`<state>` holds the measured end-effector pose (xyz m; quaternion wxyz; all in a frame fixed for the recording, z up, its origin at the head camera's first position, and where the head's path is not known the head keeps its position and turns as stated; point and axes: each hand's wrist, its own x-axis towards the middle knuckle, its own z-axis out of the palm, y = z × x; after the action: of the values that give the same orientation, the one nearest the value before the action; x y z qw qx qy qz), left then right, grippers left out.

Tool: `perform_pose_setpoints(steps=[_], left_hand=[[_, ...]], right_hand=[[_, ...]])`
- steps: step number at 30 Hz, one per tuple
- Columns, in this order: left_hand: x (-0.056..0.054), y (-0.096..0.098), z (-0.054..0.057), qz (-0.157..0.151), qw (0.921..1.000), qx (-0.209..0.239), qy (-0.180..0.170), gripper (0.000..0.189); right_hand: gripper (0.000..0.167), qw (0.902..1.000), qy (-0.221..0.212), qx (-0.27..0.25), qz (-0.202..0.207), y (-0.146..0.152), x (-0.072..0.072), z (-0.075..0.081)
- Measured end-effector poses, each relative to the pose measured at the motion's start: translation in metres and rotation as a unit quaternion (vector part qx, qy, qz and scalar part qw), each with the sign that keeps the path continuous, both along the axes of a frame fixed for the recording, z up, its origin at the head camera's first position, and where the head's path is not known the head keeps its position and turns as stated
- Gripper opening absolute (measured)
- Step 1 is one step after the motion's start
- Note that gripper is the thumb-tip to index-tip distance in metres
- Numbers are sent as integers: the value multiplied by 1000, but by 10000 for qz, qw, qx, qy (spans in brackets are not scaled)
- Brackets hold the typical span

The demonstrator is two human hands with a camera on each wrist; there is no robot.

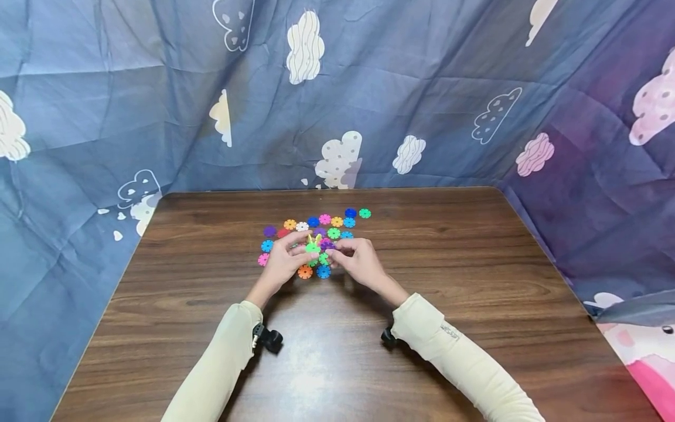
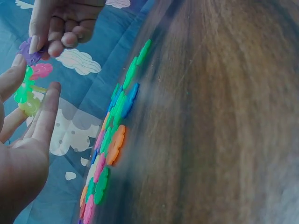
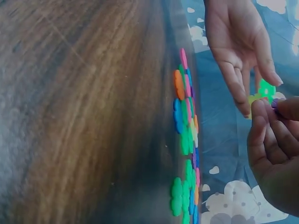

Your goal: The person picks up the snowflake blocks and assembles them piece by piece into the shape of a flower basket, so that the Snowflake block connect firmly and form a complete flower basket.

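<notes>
My left hand (image 1: pixel 282 257) holds a small cluster of notched, flower-shaped plastic discs above the table. In the left wrist view a green disc (image 2: pixel 21 92), a yellow disc (image 2: pixel 31 106) and a pink disc (image 2: pixel 42 70) make up this cluster. Between thumb and fingers, my right hand (image 1: pixel 362 262) pinches a purple disc (image 2: pixel 29 52) at the cluster's upper edge. Whether the purple disc is slotted into the others cannot be seen. In the right wrist view, fingers hide most of the purple disc.
Loose discs in many colours lie flat beneath and around the hands, among them an orange disc (image 1: pixel 304 272), a blue disc (image 1: pixel 323 272) and a green disc (image 1: pixel 365 213). The wooden table (image 1: pixel 453 234) meets a cloud-patterned blue cloth (image 1: pixel 422 105) at its far edge.
</notes>
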<state>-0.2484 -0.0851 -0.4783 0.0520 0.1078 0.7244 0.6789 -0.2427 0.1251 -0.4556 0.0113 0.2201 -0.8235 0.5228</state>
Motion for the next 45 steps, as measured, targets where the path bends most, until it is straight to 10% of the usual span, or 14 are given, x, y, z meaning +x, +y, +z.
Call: perform_pose_setpoints(steps=[21, 45], left_hand=[[-1, 7, 6, 464, 9977, 489, 72, 54], [-4, -5, 8, -166, 9996, 125, 182, 53]], right_hand=[[39, 9991, -49, 196, -371, -15, 6, -10], [39, 9929, 19, 1082, 484, -12, -6, 2]])
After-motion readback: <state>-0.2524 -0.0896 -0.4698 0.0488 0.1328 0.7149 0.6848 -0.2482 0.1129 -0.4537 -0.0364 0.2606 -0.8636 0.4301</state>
